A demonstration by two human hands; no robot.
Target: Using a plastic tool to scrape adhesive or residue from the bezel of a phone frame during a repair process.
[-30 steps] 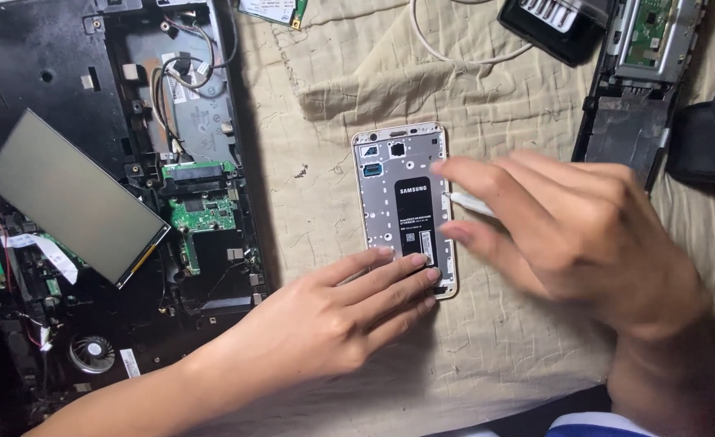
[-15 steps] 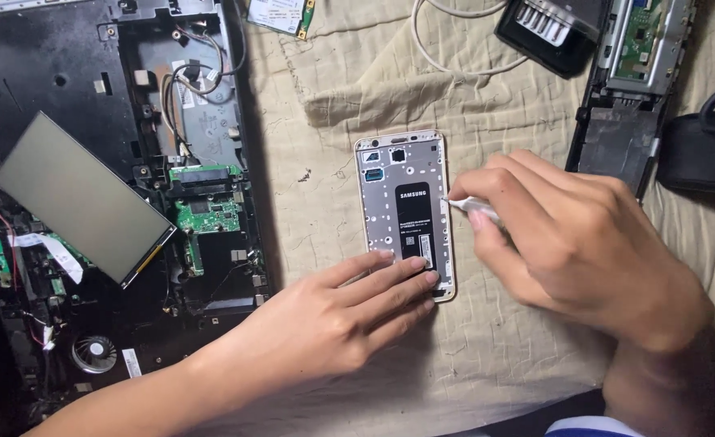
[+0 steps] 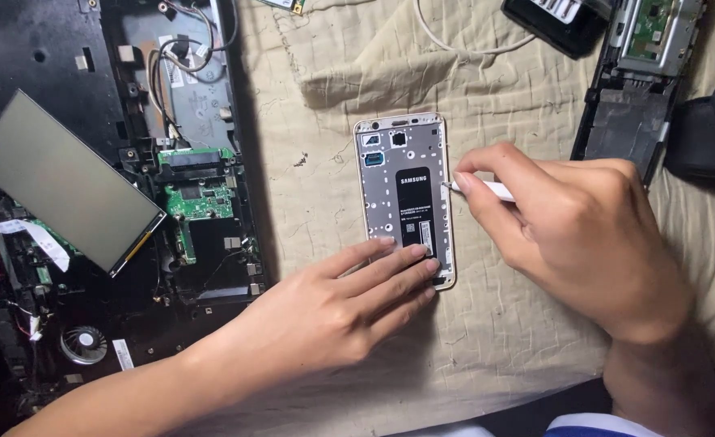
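Head view: right hand (image 3: 592, 243), fingers clamped on white tool (image 3: 487, 188), now off phone's (image 3: 406, 198) right edge; left hand (image 3: 333, 316) flat, unmoved.

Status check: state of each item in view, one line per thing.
phone: back cover off, lying flat on cloth
left hand: fingers pressing phone's lower end
right hand: pinching white tool
white tool: tip at phone's right edge
laptop: opened, circuit board exposed

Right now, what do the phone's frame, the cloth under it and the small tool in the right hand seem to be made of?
Phone: frame looks like matte grey metal or plastic with a pale gold rim; the sheen leaves it open.
Cloth: beige woven fabric, soft, shown by its wrinkles and folds.
Tool: a white, smooth shaft, probably plastic, pinched by the right hand.
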